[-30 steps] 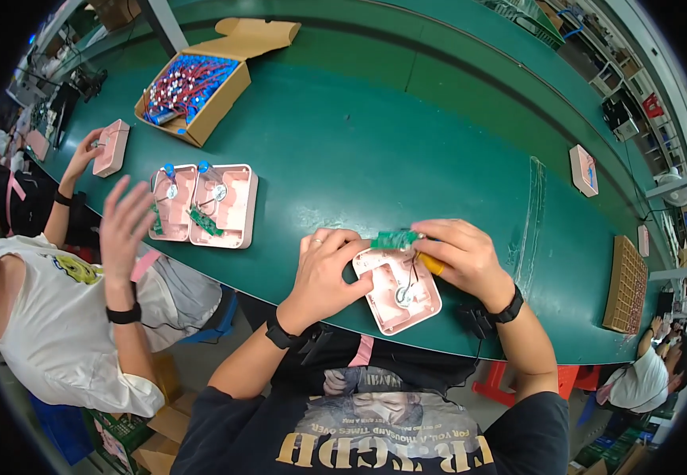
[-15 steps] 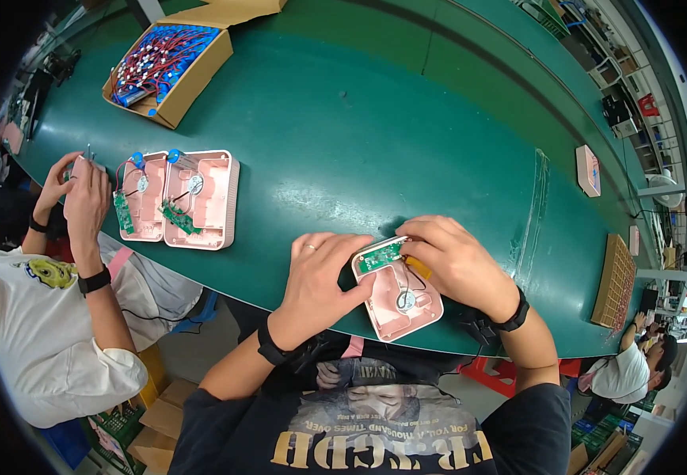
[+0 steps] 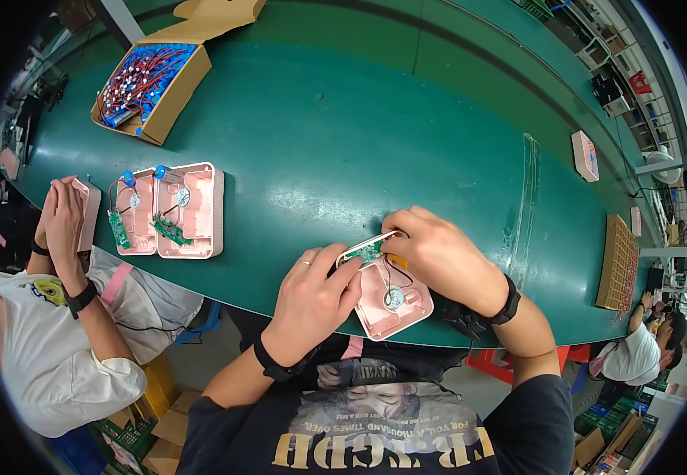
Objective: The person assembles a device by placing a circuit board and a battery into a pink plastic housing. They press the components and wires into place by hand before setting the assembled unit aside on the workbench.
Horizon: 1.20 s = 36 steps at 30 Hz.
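Observation:
Near the table's front edge, an open pink plastic housing (image 3: pixel 376 317) holds a round silvery disc (image 3: pixel 393 297) with dark wires. A green circuit board (image 3: pixel 369 251) with a white strip along its far side stands tilted at the housing's far end. My left hand (image 3: pixel 312 297) is closed on the board's left end, its fingers bent over it. My right hand (image 3: pixel 442 257) pinches at the board's right end; its fingertips are partly hidden. A yellow piece (image 3: pixel 396 260) shows beneath those fingers, beside a dark wire.
Two joined pink housings (image 3: pixel 215 210) with boards and blue cylinders lie to the left. Behind them stands a cardboard box (image 3: pixel 177 99) of blue wired cells. A co-worker's hands (image 3: pixel 64 226) hold another pink housing (image 3: pixel 88 214). A brown divided tray (image 3: pixel 619 265) sits far right.
The board now tilts up more, showing less of its green face. My left fingers have moved onto it from the housing's side. The co-worker's pink housing has been turned.

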Tool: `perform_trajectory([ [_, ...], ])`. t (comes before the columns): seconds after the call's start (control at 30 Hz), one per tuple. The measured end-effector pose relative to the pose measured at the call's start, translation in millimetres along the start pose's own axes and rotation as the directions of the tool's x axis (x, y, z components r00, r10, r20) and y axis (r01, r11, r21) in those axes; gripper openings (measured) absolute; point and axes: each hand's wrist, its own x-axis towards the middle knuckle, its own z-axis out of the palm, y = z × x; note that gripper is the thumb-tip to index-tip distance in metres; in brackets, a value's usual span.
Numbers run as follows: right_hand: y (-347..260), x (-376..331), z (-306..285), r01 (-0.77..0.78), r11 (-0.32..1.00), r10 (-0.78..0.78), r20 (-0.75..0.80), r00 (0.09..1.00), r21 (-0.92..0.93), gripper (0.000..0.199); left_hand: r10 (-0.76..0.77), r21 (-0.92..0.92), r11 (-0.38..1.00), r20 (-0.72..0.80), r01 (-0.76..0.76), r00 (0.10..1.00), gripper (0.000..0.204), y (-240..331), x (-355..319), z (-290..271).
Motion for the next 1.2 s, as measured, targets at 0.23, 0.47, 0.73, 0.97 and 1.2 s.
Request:
perform_trajectory([
  [0.23,12,-11,-15,0.026,0.988,-0.010,-0.102,0.995,0.151,0.026,-0.002,-0.002,1.000,0.019,0.002,1.000,0.019,-8,0,-3],
  [0.47,38,-45,-4,-0.041,0.998,0.045,-0.092,0.995,0.040,0.039,0.060,-0.010,0.998,0.006,-0.060,0.998,0.016,-10,-1,-1],
  [0.73,25,-32,-10,-0.303,0.887,0.336,-0.039,0.941,0.348,0.036,-0.063,0.077,0.995,-0.050,0.066,0.997,0.010,-10,-8,-1],
  [0.97,-7,-22,-1,-0.254,0.897,0.321,-0.138,0.937,0.362,0.036,-0.032,0.086,0.996,-0.076,0.039,0.997,0.009,-7,-7,2],
  [1.2,-26,-19,5,-0.255,0.963,0.268,-0.225,0.937,0.086,0.036,-0.019,0.096,0.995,-0.090,0.028,0.996,0.011,-10,-8,5],
])
